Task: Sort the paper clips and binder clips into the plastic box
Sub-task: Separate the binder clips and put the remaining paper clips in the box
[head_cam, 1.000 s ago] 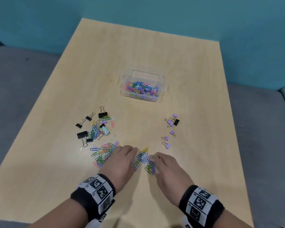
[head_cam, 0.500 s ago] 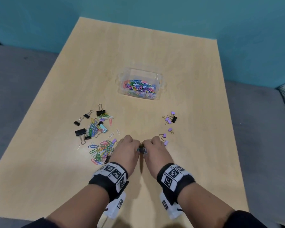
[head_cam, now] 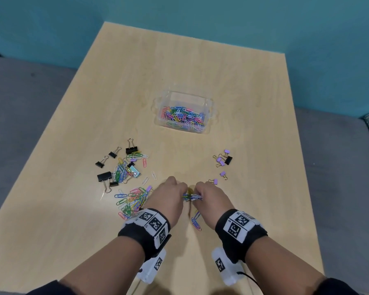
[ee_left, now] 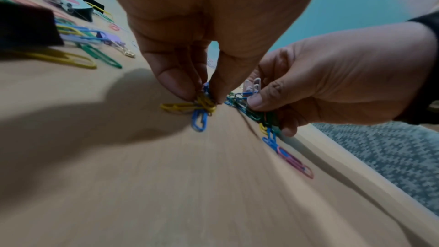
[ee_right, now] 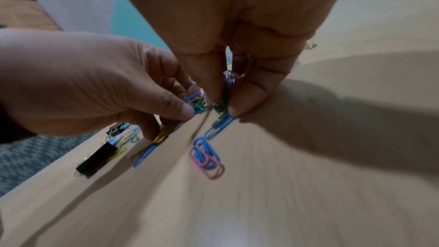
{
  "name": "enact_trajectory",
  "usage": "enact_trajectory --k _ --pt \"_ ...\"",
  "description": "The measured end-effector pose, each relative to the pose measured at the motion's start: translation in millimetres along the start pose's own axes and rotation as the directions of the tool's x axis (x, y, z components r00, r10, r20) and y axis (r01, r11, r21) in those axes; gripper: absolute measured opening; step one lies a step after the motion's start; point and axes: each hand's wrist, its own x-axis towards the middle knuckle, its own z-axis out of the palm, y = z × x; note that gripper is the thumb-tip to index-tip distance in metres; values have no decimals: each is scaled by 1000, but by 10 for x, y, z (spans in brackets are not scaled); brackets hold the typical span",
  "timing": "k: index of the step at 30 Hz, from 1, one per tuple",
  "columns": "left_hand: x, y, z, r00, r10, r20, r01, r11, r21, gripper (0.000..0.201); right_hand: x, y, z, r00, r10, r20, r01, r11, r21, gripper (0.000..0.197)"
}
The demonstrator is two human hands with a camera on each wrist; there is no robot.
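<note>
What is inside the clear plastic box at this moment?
The plastic box holds many colored paper clips. No binder clips show on top; the pile hides whatever lies underneath.

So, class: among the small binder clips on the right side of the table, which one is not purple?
The black binder clip, at the right edge of the far cluster; every other clip on that side is purple.

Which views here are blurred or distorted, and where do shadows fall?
Head view: sharp; plastic box legible. Left wrist view: table streaked, bowed; shadow left of left hand. Right wrist view: similar streaking; shadow right of right hand.
</note>
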Motion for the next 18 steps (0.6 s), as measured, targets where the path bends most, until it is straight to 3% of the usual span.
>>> enact_trajectory --k 4,8,11,13,18 --pt "60 6 -60 999 -19 44 18 1000 17 12 3 85 -51 995 96 36 -101 975 196 15" --pt "81 -74 -173 987 -120 105 138 971 -192 12 6 160 -151 979 178 100 -204 859 470 15" --pt "81 -127 -318 962 -211 176 273 803 -530 11 73 137 -299 981 169 100 -195 777 598 16" --pt "132 -134 -475 949 -245 198 314 685 -657 13 170 89 -438 985 154 81 -169 737 654 15" --pt "572 -207 -959 960 -262 98 247 629 -737 24 604 -122 -882 997 71 -28 -36 760 649 16"
